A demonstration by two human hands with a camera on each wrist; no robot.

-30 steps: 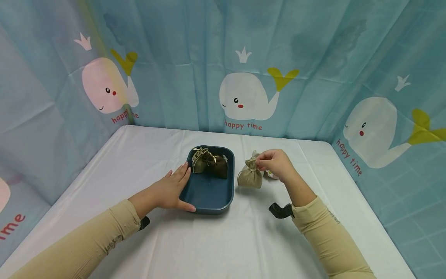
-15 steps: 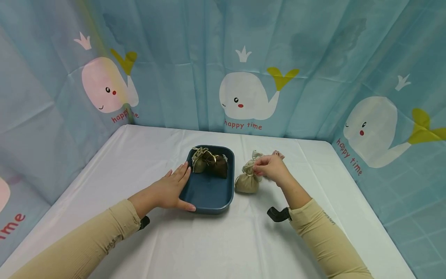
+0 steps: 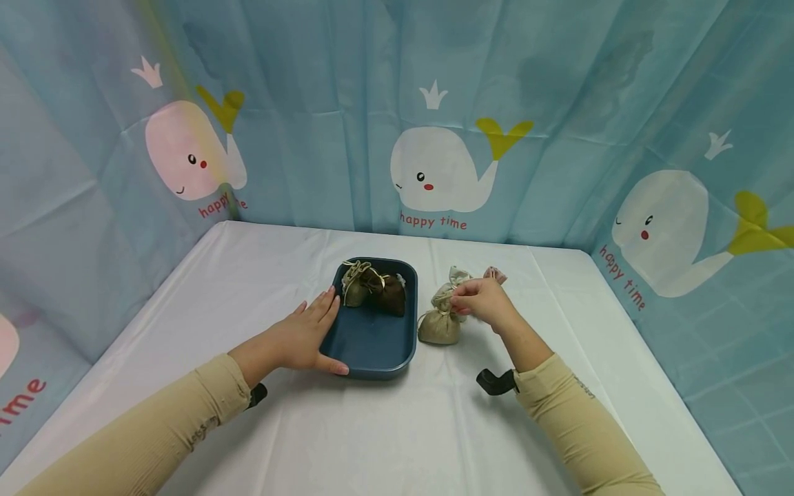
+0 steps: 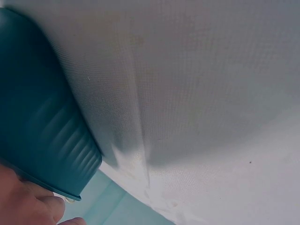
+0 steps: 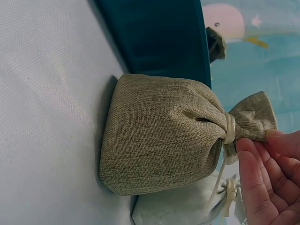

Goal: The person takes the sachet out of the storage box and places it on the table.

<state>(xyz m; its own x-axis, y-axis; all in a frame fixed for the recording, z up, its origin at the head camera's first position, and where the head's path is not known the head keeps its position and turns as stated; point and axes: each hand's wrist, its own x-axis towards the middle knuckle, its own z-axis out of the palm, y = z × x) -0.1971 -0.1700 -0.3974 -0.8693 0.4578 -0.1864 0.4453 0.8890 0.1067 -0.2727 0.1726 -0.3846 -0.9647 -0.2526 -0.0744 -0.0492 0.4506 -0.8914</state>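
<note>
A tan drawstring pouch (image 5: 161,133), tied at the neck with a pale cord, stands on the table just right of a dark blue rectangular tray (image 3: 372,351). My right hand (image 3: 486,303) pinches the gathered top of this pouch between thumb and fingers. On the tray's left rim lies my left hand (image 3: 304,339), fingers spread and fairly straight, thumb at the near corner. Inside the tray's far end sit an olive pouch (image 3: 355,295) and a dark brown pouch (image 3: 391,296). The left wrist view shows the tray's ribbed outer wall (image 4: 51,108) beside my fingers.
Behind the tan pouch is a pale grey-green pouch (image 5: 176,206), partly covered by it. A pink pouch top (image 3: 495,274) shows beyond my right hand. White cloth (image 3: 384,441) covers the table, and a blue whale-print curtain (image 3: 298,138) hangs around the back and sides.
My right hand has moved slightly left and lowered the tan pouch upright beside the tray. The pink pouch top has come into sight. My left hand stays on the tray.
</note>
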